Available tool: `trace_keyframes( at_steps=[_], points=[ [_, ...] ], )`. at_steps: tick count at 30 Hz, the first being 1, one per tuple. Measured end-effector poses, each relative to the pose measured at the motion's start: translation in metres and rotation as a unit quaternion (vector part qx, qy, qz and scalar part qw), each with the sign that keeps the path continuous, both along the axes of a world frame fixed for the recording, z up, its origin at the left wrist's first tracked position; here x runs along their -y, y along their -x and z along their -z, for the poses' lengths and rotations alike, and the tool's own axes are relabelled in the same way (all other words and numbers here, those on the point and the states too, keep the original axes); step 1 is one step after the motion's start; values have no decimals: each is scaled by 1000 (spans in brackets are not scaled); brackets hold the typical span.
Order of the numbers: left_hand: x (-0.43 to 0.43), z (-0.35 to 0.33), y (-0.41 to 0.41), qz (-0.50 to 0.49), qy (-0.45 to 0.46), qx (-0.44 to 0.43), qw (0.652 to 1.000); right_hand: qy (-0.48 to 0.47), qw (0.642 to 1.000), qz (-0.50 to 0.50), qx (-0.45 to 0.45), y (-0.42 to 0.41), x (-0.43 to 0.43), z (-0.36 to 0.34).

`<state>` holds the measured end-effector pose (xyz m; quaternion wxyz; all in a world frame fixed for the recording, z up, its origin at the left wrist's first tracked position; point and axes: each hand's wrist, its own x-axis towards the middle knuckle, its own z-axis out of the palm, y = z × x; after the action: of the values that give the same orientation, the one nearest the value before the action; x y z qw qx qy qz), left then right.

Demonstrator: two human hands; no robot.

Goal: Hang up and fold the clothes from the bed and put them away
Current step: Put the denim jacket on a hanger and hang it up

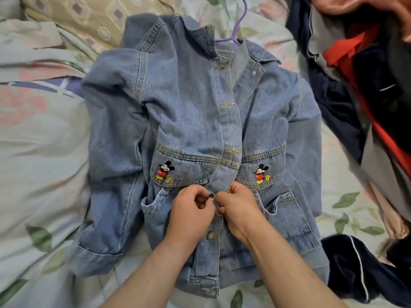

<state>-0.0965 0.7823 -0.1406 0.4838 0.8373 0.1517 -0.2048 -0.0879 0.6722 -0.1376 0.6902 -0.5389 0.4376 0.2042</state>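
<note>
Floral bed under denim jacket, purple hanger at collar; our left hand, right hand pinch placket at metal button, fingers curled; denim stiff, weighty; we'd lift by hanger hook.

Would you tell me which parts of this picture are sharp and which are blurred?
In the head view the denim jacket, left hand and right hand are fairly sharp in soft, even light; the clothes pile at the right edge is motion-blurred.
</note>
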Motion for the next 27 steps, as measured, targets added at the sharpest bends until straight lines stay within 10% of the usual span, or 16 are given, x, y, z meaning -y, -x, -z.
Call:
trace_keyframes(
  at_steps=[8, 15, 21, 24, 27],
  points=[
    [-10, -11, -28, -122, 187, -248, 943, -46, 994, -49, 85, 4, 4, -5],
    [-10, -23, -55, -72, 177, -378, 906, 287, 921, -256, 59, -7, 18, 5],
    [-1, -38, -65, 189, -139, -152, 960, 213, 945, -202, 146, -19, 35, -8],
    [18, -44, -90, 169, -112, 71, 977, 174, 966, -71, 177, -36, 45, -12],
    [41, -25, -108, 211, -70, 51, 974, 243, 954, -99, 143, -47, 55, -4]
  ],
)
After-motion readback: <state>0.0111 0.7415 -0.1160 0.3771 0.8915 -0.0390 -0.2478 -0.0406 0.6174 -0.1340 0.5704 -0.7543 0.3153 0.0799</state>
